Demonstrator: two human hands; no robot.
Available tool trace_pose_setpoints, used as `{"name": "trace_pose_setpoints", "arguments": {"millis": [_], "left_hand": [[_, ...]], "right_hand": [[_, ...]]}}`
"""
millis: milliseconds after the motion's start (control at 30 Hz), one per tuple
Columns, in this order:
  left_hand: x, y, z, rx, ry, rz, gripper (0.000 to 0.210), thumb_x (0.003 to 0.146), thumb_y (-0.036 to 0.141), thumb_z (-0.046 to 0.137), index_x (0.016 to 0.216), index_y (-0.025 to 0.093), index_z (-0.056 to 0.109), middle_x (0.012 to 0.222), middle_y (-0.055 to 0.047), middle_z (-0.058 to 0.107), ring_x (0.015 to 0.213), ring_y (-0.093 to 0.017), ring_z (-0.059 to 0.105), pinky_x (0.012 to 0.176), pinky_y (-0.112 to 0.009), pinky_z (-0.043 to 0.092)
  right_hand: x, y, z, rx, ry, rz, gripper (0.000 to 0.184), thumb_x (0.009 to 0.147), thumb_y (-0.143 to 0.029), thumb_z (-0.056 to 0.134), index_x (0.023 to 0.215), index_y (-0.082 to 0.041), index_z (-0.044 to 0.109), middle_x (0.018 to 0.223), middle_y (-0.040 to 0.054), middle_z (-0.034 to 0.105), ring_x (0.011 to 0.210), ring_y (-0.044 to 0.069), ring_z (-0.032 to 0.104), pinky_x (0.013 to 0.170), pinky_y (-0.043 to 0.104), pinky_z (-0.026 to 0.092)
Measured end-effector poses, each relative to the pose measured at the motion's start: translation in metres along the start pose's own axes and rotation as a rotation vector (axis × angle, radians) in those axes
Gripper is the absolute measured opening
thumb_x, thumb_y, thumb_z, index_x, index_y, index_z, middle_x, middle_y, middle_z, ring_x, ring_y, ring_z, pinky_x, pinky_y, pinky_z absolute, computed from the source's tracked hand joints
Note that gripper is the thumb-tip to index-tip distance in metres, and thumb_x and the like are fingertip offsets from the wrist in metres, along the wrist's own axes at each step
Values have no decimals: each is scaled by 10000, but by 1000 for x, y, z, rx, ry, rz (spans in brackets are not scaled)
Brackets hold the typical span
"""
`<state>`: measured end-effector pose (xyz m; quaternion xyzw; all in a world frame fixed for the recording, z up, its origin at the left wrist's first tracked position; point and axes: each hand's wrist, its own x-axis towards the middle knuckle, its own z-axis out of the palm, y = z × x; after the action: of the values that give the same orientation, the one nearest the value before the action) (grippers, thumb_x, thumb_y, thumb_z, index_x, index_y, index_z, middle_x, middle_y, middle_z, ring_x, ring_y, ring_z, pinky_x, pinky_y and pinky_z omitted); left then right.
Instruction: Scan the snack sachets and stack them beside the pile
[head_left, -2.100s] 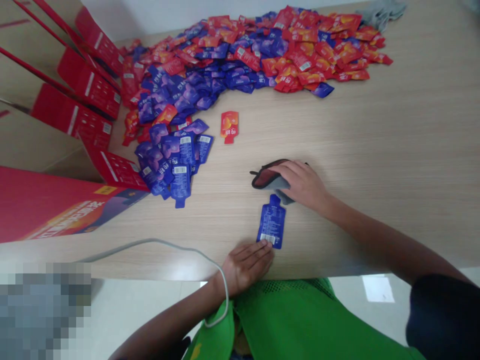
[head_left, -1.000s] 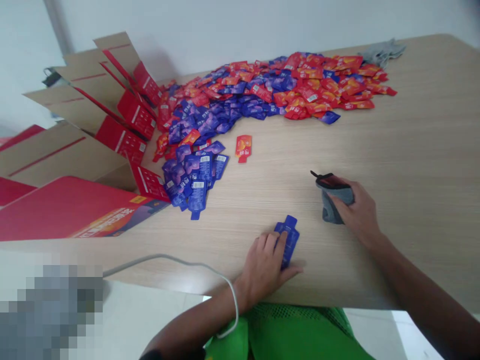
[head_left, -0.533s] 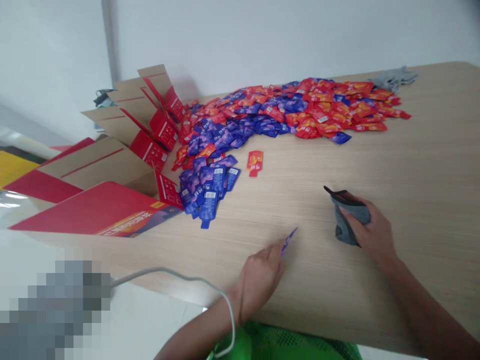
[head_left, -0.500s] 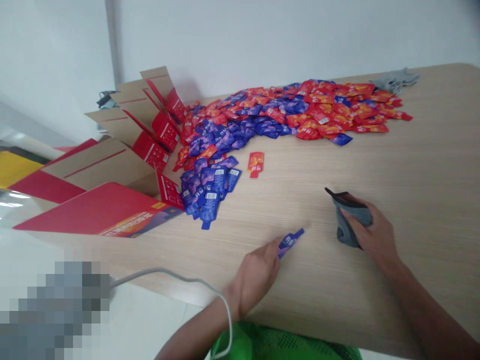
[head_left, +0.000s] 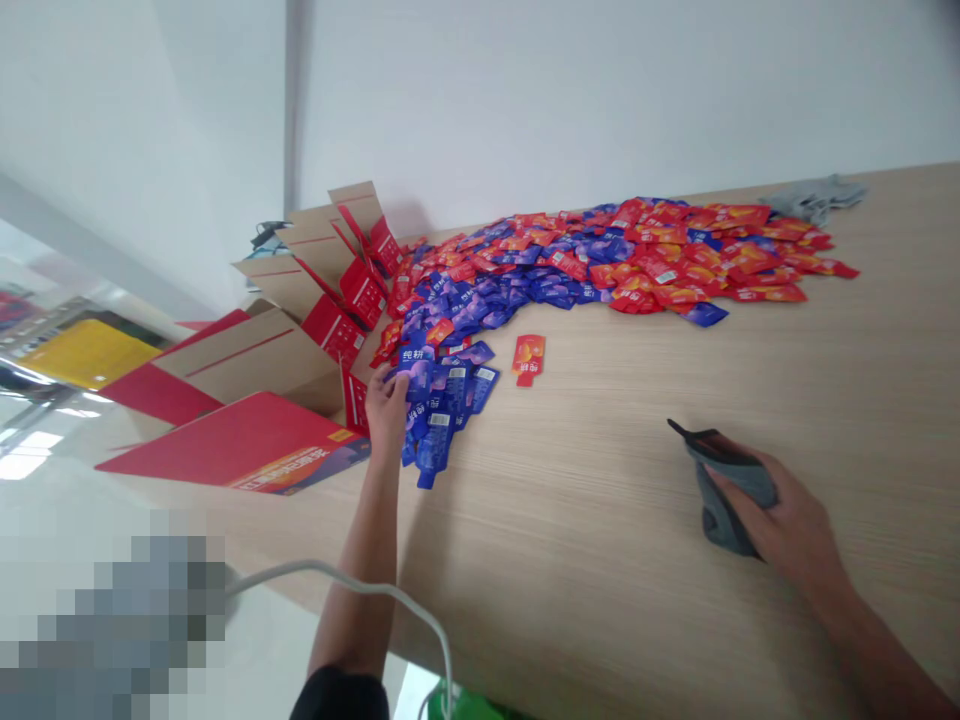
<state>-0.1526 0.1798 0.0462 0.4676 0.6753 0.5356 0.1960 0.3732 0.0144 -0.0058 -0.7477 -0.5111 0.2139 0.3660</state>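
My left hand (head_left: 386,410) reaches to the small heap of blue spouted pouches (head_left: 437,438) at the table's left. Its fingers are closed on the edge of a blue pouch (head_left: 415,362), which lies over the top of that heap. My right hand (head_left: 796,512), at the right, is wrapped round a folded grey cloth with a dark edge (head_left: 724,500) and holds it just over the table or against it; which, I cannot tell. Between the hands, a single red-orange pouch (head_left: 529,358) lies flat on the wood.
A long pile of red and blue pouches (head_left: 570,270) runs along the wall side of the table (head_left: 600,560). Open red cartons (head_left: 247,440) stand in a row at the left. A grey cloth (head_left: 814,200) lies at the back right. A pale cable (head_left: 330,572) crosses in front of my left forearm.
My left hand has carried a blue pouch leftward and away from me, from the table's front to the blue heap. The right hand still grips the grey cloth. The view has shifted slightly.
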Motion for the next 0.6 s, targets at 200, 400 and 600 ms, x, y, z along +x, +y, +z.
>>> {"name": "trace_pose_setpoints", "arguments": {"millis": [200,400,600], "left_hand": [[10,-27,-6,294,44,66,415,922,322,682,1296,153,628,1115,-125,751,1043,-268,735,964,-401,578],[-5,-40,0,518,47,258,370,1007,381,568,1287,159,665,1326,-166,685,1314,-312,605,1179,-467,432],[-23,-48,3,659,62,364,396,1058,424,514,1324,184,684,1403,-160,637,1361,-329,553,1193,-491,392]], "right_hand": [[1,-4,-1,30,-30,-14,541,819,-643,642,1271,-347,682,1288,53,746,1236,404,680,1053,540,528],[0,-3,0,6,-15,-35,525,828,-649,633,1267,-363,676,1273,63,752,1216,418,688,1036,559,539],[0,0,0,35,-26,-62,575,828,-655,642,1301,-330,676,1282,60,744,1212,399,687,1067,555,524]]}}
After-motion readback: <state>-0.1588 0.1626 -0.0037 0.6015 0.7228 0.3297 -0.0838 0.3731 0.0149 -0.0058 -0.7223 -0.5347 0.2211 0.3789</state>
